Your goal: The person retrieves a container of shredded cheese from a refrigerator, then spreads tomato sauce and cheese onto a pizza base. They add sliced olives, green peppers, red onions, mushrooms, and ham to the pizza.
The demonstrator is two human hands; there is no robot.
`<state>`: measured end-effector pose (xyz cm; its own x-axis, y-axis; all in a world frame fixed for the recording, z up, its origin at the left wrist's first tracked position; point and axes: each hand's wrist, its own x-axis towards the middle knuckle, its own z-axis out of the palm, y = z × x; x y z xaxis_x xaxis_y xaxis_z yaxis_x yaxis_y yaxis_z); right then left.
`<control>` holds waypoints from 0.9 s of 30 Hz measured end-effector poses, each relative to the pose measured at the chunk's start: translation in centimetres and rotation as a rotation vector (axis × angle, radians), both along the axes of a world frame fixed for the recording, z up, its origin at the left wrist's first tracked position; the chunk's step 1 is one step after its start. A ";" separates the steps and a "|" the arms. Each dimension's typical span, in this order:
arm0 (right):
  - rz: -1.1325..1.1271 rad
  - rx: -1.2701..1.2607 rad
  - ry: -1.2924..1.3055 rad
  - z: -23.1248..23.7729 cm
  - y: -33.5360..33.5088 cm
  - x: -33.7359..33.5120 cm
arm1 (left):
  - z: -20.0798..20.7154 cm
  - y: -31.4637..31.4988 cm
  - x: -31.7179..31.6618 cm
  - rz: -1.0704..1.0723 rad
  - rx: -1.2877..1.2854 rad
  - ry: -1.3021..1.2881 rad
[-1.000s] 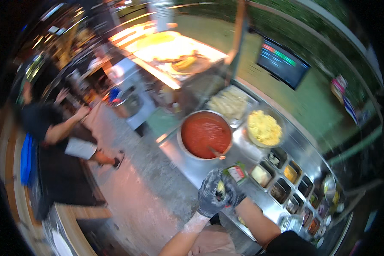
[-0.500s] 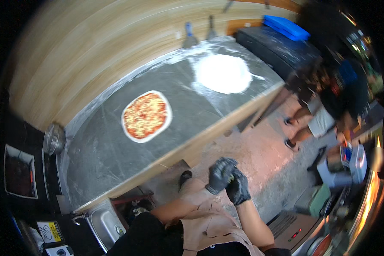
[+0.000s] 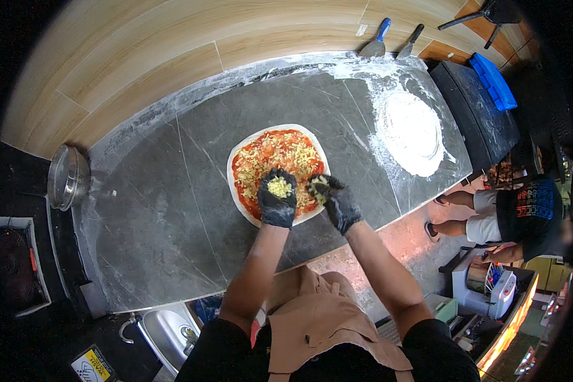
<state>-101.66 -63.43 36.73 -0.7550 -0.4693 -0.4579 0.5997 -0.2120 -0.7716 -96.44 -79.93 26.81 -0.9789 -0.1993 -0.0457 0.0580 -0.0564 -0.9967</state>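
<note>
A raw pizza [image 3: 279, 141] lies on the grey stone worktop, its pale dough rim bare around red sauce and shredded cheese. Over its near half, my left hand [image 3: 277, 198], in a black glove, is turned palm up and cupped around a small heap of chopped pale-yellow bits [image 3: 279, 186]. My right hand [image 3: 337, 202], also gloved in black, is at the right rim of the pizza. Its fingers are drawn together on more of these bits, some showing between them. Whether the bits are cheese or something else I cannot make out.
White flour [image 3: 414, 134] is spread on the worktop [image 3: 153, 210] to the right. Two scrapers [image 3: 374, 48] lean against the wall; a black box with a blue tray [image 3: 493, 81] stands beyond. A round metal sieve [image 3: 69, 177] is left, a sink [image 3: 165, 334] near left. Another person [image 3: 522, 210] stands at right.
Both hands have moved from beside the worktop, where they were together over the floor, to above the pizza, and they are now apart. The view has turned toward the worktop.
</note>
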 end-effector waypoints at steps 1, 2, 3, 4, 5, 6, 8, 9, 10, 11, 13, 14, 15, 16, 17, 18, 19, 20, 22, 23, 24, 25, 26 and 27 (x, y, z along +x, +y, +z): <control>-0.014 0.064 0.029 -0.6 -0.3 -1.4 | -0.8 -0.5 0.0 0.093 -0.723 -0.262; -0.022 0.094 0.071 -1.2 -0.7 -2.7 | -1.4 -1.0 0.1 0.089 -1.388 -0.591; -0.043 0.182 0.088 -1.6 -1.0 -3.8 | -1.9 -1.8 0.9 0.019 -1.417 -0.680; -0.009 0.260 0.184 -1.9 -1.1 -4.7 | -2.4 -2.7 1.7 0.000 -1.476 -0.758; -0.019 0.290 0.218 -2.2 -1.2 -5.2 | -2.6 -3.0 3.2 0.050 -1.411 -0.649; -0.028 0.334 0.238 -2.3 -1.3 -5.4 | -2.9 -3.7 3.5 -0.010 -1.419 -0.662; -0.031 0.372 0.225 -2.4 -1.3 -4.8 | -3.1 -5.2 5.4 -0.097 -1.445 -0.699; -0.023 0.362 0.200 -2.3 -1.2 -4.1 | -2.9 -5.9 6.3 -0.115 -1.511 -0.717; -0.016 0.352 0.173 -2.2 -1.1 -3.2 | -2.6 -6.5 7.0 -0.133 -1.613 -0.756; -0.002 0.342 0.171 -2.1 -1.0 -2.4 | -2.1 -7.1 7.7 -0.125 -1.801 -0.798; 0.022 0.316 0.178 -1.8 -1.1 -1.3 | -0.6 -8.2 9.0 -0.105 -2.171 -0.906; 0.052 0.383 0.267 -1.7 -1.2 -1.3 | 0.2 -8.4 9.3 -0.013 -2.486 -1.004; 0.014 0.383 0.234 -1.7 -1.4 -1.6 | 1.0 -8.4 9.7 -0.047 -2.586 -1.077; -0.022 0.374 0.208 -1.7 -1.8 -2.3 | 1.9 -8.4 10.0 -0.098 -2.519 -1.112; -0.046 0.341 0.199 -1.8 -2.2 -3.3 | 2.6 -8.4 10.2 -0.092 -2.753 -1.222; -0.021 0.326 0.233 -1.9 -2.5 -4.4 | 3.2 -8.4 10.3 -0.030 -2.986 -1.314; 0.025 0.406 0.315 -2.0 -2.9 -5.9 | 3.8 -8.3 10.3 -0.071 -2.795 -1.278; 0.086 0.448 0.415 -2.3 -3.4 -7.4 | 4.2 -8.2 10.4 -0.112 -2.461 -1.197; 0.154 0.513 0.535 -3.0 -4.8 -9.9 | 4.9 -8.2 10.5 -0.111 -2.233 -1.140; 0.157 0.538 0.554 -3.3 -5.5 -11.0 | 5.2 -8.3 10.7 -0.055 -2.251 -1.116; 0.158 0.589 0.563 -3.5 -6.1 -11.9 | 5.4 -8.4 10.9 -0.115 -2.245 -1.122; 0.181 0.566 0.597 -3.7 -6.7 -12.6 | 5.6 -8.5 11.1 -0.129 -2.283 -1.127; 0.202 0.568 0.620 -3.7 -7.3 -13.2 | 5.8 -8.7 11.3 -0.127 -2.343 -1.150; 0.231 0.548 0.653 -3.7 -7.9 -13.7 | 5.9 -8.8 11.5 -0.119 -2.370 -1.160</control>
<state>-115.35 -71.34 33.05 -0.8580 -0.4834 -0.1736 -0.0144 0.3605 -0.9327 -84.91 -88.74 32.76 -0.7666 -0.6214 -0.1622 0.1278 -0.3952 0.9096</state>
